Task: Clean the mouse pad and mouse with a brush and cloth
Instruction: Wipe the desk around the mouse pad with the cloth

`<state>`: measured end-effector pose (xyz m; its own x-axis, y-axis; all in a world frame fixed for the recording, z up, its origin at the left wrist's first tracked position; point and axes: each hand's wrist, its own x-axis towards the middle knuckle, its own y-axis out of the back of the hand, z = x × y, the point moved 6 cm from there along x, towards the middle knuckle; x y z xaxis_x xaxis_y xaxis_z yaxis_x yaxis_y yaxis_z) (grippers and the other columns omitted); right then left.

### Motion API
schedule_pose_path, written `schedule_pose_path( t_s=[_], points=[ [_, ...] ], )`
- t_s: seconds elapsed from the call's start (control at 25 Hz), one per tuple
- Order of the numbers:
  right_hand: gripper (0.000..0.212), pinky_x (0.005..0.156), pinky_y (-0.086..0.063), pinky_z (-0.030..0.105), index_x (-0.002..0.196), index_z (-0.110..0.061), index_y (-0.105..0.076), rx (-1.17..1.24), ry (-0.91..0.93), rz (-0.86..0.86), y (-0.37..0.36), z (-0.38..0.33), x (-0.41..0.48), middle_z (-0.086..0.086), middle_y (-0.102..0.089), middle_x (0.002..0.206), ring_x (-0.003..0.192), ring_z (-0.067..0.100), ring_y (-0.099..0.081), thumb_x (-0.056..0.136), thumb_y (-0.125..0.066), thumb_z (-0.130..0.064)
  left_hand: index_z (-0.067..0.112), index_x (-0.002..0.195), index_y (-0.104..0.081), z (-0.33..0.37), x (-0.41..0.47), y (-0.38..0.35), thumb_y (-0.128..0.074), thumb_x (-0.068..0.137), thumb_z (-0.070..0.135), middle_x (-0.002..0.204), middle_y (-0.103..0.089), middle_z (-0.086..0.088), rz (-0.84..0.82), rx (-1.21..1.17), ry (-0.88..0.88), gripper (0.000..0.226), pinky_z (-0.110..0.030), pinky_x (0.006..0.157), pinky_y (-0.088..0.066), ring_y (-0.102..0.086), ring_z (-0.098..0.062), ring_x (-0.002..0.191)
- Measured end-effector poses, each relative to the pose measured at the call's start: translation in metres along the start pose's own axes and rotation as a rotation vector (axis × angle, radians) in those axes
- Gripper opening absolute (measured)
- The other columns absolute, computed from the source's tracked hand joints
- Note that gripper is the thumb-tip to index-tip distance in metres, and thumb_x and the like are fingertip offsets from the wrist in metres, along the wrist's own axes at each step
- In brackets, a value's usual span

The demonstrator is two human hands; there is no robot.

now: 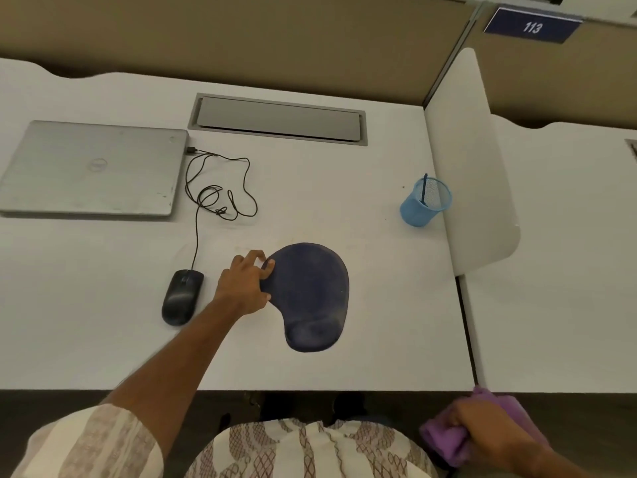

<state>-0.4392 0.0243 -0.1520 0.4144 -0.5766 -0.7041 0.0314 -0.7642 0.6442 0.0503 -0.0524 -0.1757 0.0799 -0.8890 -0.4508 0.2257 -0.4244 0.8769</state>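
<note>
Mouse pad (310,291) lies flat mid-desk (379,322), mouse (182,296) just left of it. Left hand (243,282) rests on the pad's left edge, fingers loosely spread, apparently steadying it. Right hand (482,431) clutches a purple cloth (444,439) below the desk edge. Recommend pinning the pad firmly before wiping.

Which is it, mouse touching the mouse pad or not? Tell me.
Apart. The head view shows the mouse left of the mouse pad, with bare desk and the left hand between them.
</note>
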Motion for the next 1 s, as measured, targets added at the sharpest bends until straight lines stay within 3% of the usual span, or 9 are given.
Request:
schedule_pose_path(
  t_s=[0.08,0.16,0.32,0.44,0.6,0.68,0.76,0.88,1.0],
  points=[
    [0.021,0.074,-0.057,0.024,0.095,-0.039,-0.066,-0.058,0.006,0.028,0.025,-0.005,-0.007,-0.019,-0.07,0.091,0.08,0.004,-0.07,0.076,-0.072,-0.034,0.029,0.154,-0.031,0.0,-0.001,0.0,-0.069,0.089,0.043,0.154,-0.022,0.004,-0.021,-0.045,0.006,0.077,-0.039,0.103,-0.048,-0.03,-0.025,0.135],
    [0.021,0.062,-0.056,0.017,0.096,-0.046,-0.061,0.06,0.017,0.074,0.065,-0.04,0.006,-0.026,-0.064,0.095,0.069,0.0,-0.069,0.078,-0.066,-0.036,0.028,0.154,-0.031,0.0,-0.001,0.002,-0.071,0.088,0.043,0.155,-0.021,0.003,-0.048,-0.08,0.012,0.078,-0.041,0.106,-0.046,-0.026,-0.027,0.138],
    [0.037,0.073,-0.051,0.009,0.112,-0.04,-0.063,0.051,0.288,0.417,0.148,-0.138,0.067,-0.028,-0.06,0.102,0.087,-0.002,-0.061,0.077,-0.06,-0.027,0.027,0.153,-0.031,0.006,-0.006,0.007,-0.073,0.078,0.062,0.155,-0.019,0.002,-0.081,-0.13,0.039,0.093,-0.043,0.107,-0.045,-0.024,-0.027,0.138],
    [0.031,0.085,-0.05,0.018,0.116,-0.031,-0.066,0.079,0.291,0.459,0.163,-0.187,0.13,-0.017,-0.065,0.114,0.101,0.004,-0.06,0.088,-0.062,-0.019,0.027,0.155,-0.022,0.014,-0.014,0.005,-0.077,0.068,0.069,0.156,-0.016,0.001,-0.063,-0.043,0.057,0.111,-0.042,0.104,-0.047,-0.024,-0.027,0.139],
    [0.023,0.097,-0.047,0.026,0.113,-0.016,-0.069,0.22,0.152,0.299,0.118,-0.188,0.171,-0.001,-0.069,0.113,0.104,0.015,-0.061,0.101,-0.051,-0.022,0.028,0.157,-0.014,0.017,-0.018,0.003,-0.075,0.069,0.07,0.159,-0.01,0.002,-0.042,-0.022,0.072,0.115,-0.041,0.107,-0.044,-0.02,-0.027,0.142],
    [0.026,0.091,-0.048,0.02,0.114,-0.011,-0.067,0.338,0.107,0.309,0.099,-0.17,0.163,0.002,-0.068,0.11,0.1,0.015,-0.06,0.102,-0.049,-0.025,0.028,0.157,-0.014,0.016,-0.019,0.003,-0.075,0.069,0.07,0.159,-0.011,0.001,-0.036,-0.027,0.08,0.115,-0.041,0.106,-0.044,-0.021,-0.027,0.142],
    [0.026,0.075,-0.051,0.015,0.102,-0.006,-0.07,0.597,0.068,0.341,0.078,-0.153,0.152,0.01,-0.069,0.096,0.088,0.018,-0.063,0.102,-0.05,-0.023,0.028,0.157,-0.017,0.018,-0.019,0.004,-0.077,0.067,0.07,0.157,-0.014,0.002,-0.032,-0.025,0.09,0.115,-0.041,0.104,-0.045,-0.022,-0.026,0.141],
    [0.024,0.073,-0.055,0.024,0.097,-0.009,-0.072,0.721,0.07,0.367,0.048,-0.15,0.138,0.008,-0.07,0.089,0.084,0.021,-0.065,0.1,-0.053,-0.023,0.028,0.155,-0.024,0.02,-0.016,0.006,-0.08,0.062,0.069,0.153,-0.019,0.003,-0.027,-0.031,0.12,0.116,-0.041,0.099,-0.049,-0.027,-0.025,0.137],
    [0.02,0.087,-0.054,0.029,0.106,-0.019,-0.072,0.5,0.207,0.375,0.033,-0.159,0.122,-0.005,-0.071,0.098,0.091,0.012,-0.064,0.098,-0.054,-0.023,0.026,0.152,-0.029,0.022,-0.013,0.008,-0.083,0.06,0.066,0.15,-0.021,0.003,-0.045,-0.039,0.138,0.115,-0.04,0.095,-0.05,-0.029,-0.024,0.134]
  ],
)
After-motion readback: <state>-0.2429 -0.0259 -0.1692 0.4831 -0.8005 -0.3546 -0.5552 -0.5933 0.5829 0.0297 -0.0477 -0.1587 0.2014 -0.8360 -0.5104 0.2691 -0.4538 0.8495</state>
